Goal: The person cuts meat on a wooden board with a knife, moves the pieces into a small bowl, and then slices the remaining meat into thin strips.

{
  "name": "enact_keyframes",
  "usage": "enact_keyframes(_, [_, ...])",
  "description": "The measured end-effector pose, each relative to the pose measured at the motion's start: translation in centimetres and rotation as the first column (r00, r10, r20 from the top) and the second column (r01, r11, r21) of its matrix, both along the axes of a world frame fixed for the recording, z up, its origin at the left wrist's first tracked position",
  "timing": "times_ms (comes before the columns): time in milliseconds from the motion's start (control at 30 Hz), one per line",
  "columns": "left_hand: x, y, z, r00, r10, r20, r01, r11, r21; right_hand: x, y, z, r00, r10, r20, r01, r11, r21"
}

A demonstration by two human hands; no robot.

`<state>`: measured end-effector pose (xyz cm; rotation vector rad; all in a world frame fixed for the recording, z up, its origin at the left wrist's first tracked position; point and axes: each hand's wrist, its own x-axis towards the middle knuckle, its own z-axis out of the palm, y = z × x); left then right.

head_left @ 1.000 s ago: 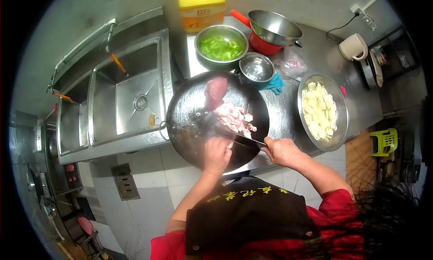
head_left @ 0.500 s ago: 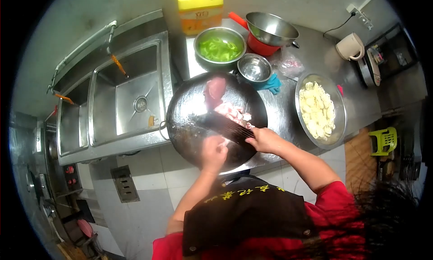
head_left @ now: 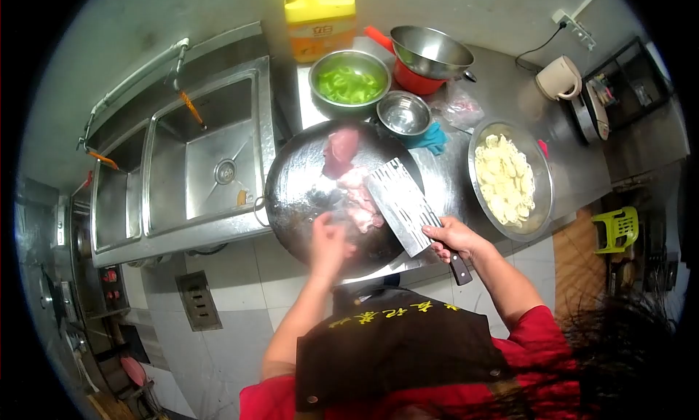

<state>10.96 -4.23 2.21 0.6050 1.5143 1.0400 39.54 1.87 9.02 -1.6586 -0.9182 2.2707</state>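
In the head view, grips a cleaver (head_left: 399, 207) firmly by its dark handle in the right hand (head_left: 459, 239), with the blade broadside, and holds the left hand (head_left: 331, 242), blurred and half curled, over the dark round pan (head_left: 287, 194) to the left of that grip; cannot tell of anything pinched there. Looks only partly done, with small meat pieces (head_left: 359, 201) cut beside the blade, ahead-left of the grip, and a larger meat lump (head_left: 340, 152) apparently uncut beyond them. Shows green pieces (head_left: 349, 85) well ahead and pale slices (head_left: 504, 180) rightward, seemingly cut already.
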Motion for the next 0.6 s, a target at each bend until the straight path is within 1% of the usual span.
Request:
enact_keyframes(33, [0.0,-0.3,-0.1,0.975,-0.008,-0.222,0.037,0.991,0.126,0.1,-0.2,0.0,0.999,-0.025,-0.021,0.025,0.999,-0.021])
enact_keyframes(67, [0.0,-0.6,-0.3,0.902,0.015,-0.432,0.099,0.966,0.239,0.2,-0.3,0.0,0.999,-0.03,-0.011,0.03,0.999,-0.022])
enact_keyframes(100, [0.0,-0.7,-0.6,0.785,0.066,-0.616,0.183,0.926,0.331,0.2,-0.4,0.1,0.999,-0.035,-0.001,0.035,0.999,-0.024])
enact_keyframes(133, [0.7,-0.8,-0.7,0.798,0.121,-0.59,0.191,0.878,0.438,0.2,-0.5,0.1,0.999,-0.039,0.009,0.04,0.999,-0.025])
enact_keyframes(167, [1.2,-0.7,-1.2,0.779,0.158,-0.607,0.284,0.774,0.566,0.1,-0.6,0.0,0.999,-0.037,0.002,0.037,0.999,-0.022])
enact_keyframes(233, [3.0,-0.8,1.2,0.924,-0.044,-0.381,0.231,0.856,0.461,0.1,-0.9,0.0,0.999,-0.031,-0.014,0.03,0.999,-0.016])
enact_keyframes(267, [3.7,-0.6,1.1,0.982,-0.147,-0.116,0.177,0.929,0.326,0.0,-1.1,0.1,0.999,-0.027,-0.024,0.027,1.0,-0.011])
enact_keyframes(300, [4.1,-0.4,1.1,0.987,-0.16,0.013,0.152,0.958,0.242,-0.2,-1.3,0.2,0.999,-0.021,-0.035,0.02,1.0,-0.018])
enact_keyframes(367, [4.6,-0.1,1.2,0.952,-0.149,0.266,0.136,0.989,0.064,-0.4,-1.5,0.5,0.998,-0.013,-0.059,0.011,0.999,-0.031])
enact_keyframes(400, [4.6,0.0,0.9,0.937,-0.164,0.308,0.157,0.986,0.048,-0.5,-1.6,0.7,0.997,-0.016,-0.079,0.013,0.999,-0.039])
enact_keyframes(500, [3.7,0.3,-0.1,0.937,-0.16,0.309,0.177,0.984,-0.026,-0.6,-1.9,1.2,0.995,-0.03,-0.1,0.028,0.999,-0.029])
enact_keyframes(600, [2.2,-0.3,-1.2,0.997,-0.073,0.015,0.071,0.991,0.116,-0.2,-2.1,1.4,0.989,-0.118,-0.091,0.119,0.993,0.006])
